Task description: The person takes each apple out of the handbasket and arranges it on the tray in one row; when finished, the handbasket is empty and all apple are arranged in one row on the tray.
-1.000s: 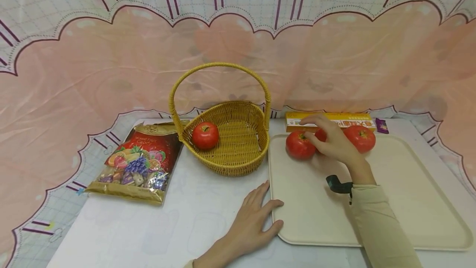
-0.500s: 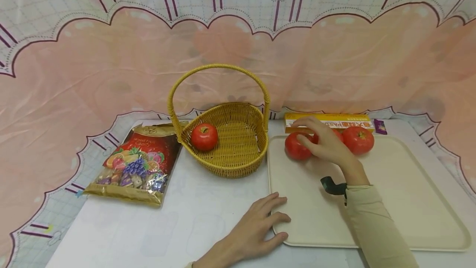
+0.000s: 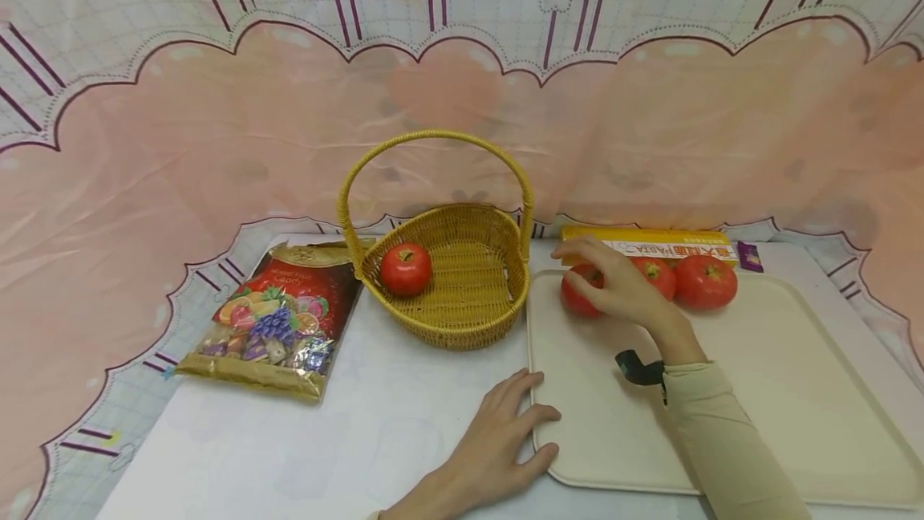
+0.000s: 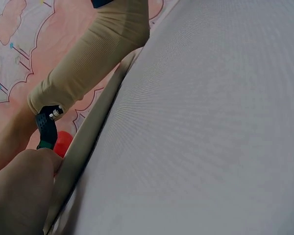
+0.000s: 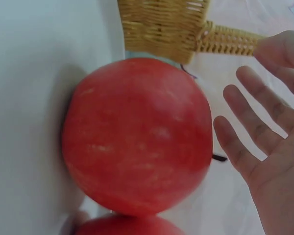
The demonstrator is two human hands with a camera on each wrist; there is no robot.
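On the left part of the beige tray (image 3: 794, 416), my right hand (image 3: 624, 287) is over the leftmost red tomato (image 3: 579, 305), partly covering it. In the right wrist view the fingers of the right hand (image 5: 269, 132) are spread beside a large red tomato (image 5: 137, 137), with a gap between them. Two more tomatoes stand to the right: a middle one (image 3: 658, 275) and a right one (image 3: 707, 282). My left hand (image 3: 491, 448) lies at the tray's near left corner, fingers apart, thumb and fingertips at the rim; it holds nothing.
A yellow wicker basket (image 3: 462, 334) with a tall handle stands left of the tray, one tomato (image 3: 406, 270) inside. A mixed fruit candy bag (image 3: 277, 319) lies farther left. Behind the tray are a yellow pasta box (image 3: 671, 245) and a purple wrapped candy (image 3: 751, 257).
My right hand has shifted slightly left, uncovering more of the middle tomato. My left hand has slid a little toward the tray's near corner. The head view has tilted slightly.
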